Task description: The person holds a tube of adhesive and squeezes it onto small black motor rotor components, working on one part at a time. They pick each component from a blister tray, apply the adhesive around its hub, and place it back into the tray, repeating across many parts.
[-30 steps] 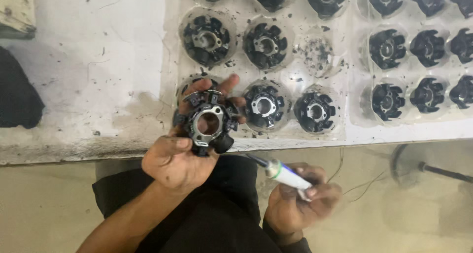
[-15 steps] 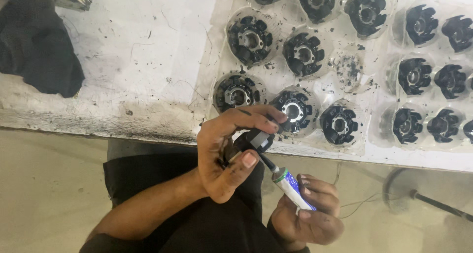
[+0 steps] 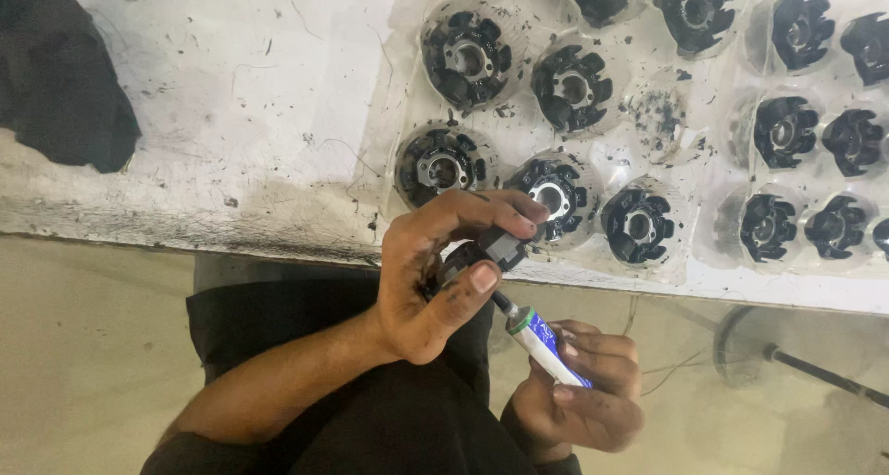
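Observation:
My left hand point(image 3: 435, 271) grips a black toothed stator core point(image 3: 486, 250), turned edge-on just below the table's front edge; fingers hide most of it. My right hand point(image 3: 579, 392) holds a small white and blue tube point(image 3: 546, 341) with a green collar. Its dark nozzle touches the underside of the core beside my left thumb. Both hands sit over my lap, in dark clothing.
A clear plastic tray point(image 3: 667, 132) on the dirty white table point(image 3: 231, 95) holds several more black cores in round pockets; one pocket point(image 3: 659, 114) holds only black grit. A black cloth point(image 3: 60, 95) lies at the far left. A dark rod and disc point(image 3: 796, 364) stand on the floor at right.
My left hand turned the core from face-up to edge-on and lowered it toward the tube. The tube's nozzle now meets the core. The view shifted left.

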Demonstrator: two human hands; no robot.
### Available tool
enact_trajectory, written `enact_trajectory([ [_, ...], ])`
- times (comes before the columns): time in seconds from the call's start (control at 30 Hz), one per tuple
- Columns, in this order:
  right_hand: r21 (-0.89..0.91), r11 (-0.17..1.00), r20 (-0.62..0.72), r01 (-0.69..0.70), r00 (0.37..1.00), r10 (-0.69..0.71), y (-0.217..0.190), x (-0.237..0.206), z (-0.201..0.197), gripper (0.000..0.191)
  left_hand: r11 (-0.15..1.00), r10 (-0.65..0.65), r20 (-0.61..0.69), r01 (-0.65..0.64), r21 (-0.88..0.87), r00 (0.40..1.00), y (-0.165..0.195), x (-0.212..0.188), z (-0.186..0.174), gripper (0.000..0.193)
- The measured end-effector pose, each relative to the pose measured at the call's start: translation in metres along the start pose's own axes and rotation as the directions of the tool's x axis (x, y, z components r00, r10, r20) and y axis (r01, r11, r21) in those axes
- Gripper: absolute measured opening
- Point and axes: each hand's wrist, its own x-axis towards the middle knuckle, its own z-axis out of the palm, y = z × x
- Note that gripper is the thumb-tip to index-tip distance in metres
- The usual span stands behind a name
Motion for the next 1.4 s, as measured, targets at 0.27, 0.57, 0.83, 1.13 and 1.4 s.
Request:
enact_trajectory([
  [0.27, -0.001, 1.0, -0.007, -0.006, 1.0, 0.006, 0.001, -0.001, -0.004, 0.04, 0.995, -0.035, -0.025, 0.032, -0.097, 0.999, -0.004, -0.001, 0.005, 0.038],
  [0.57, -0.004, 1.0, -0.061, 0.003, 0.998, -0.003, -0.001, 0.0, -0.001, 0.042, 0.987, -0.062, -0.059, 0.053, -0.151, 0.996, -0.007, -0.005, 0.005, 0.039],
  [0.83, 0.013, 1.0, -0.153, -0.013, 0.988, 0.015, 0.001, -0.001, 0.003, 0.042, 0.703, -0.267, -0.209, 0.041, -0.71, 0.941, -0.019, -0.008, 0.017, 0.042],
  [1.13, -0.048, 0.999, -0.056, 0.004, 0.998, -0.007, 0.005, -0.005, -0.002, 0.039, 0.467, -0.456, -0.2, 0.042, -0.883, 0.867, -0.022, -0.015, 0.028, 0.046],
  [1.4, 0.039, 0.999, -0.103, -0.017, 0.994, 0.021, 0.009, -0.007, 0.0, 0.042, 0.43, -0.491, -0.2, 0.036, -0.902, 0.848, -0.024, -0.015, 0.025, 0.045],
])
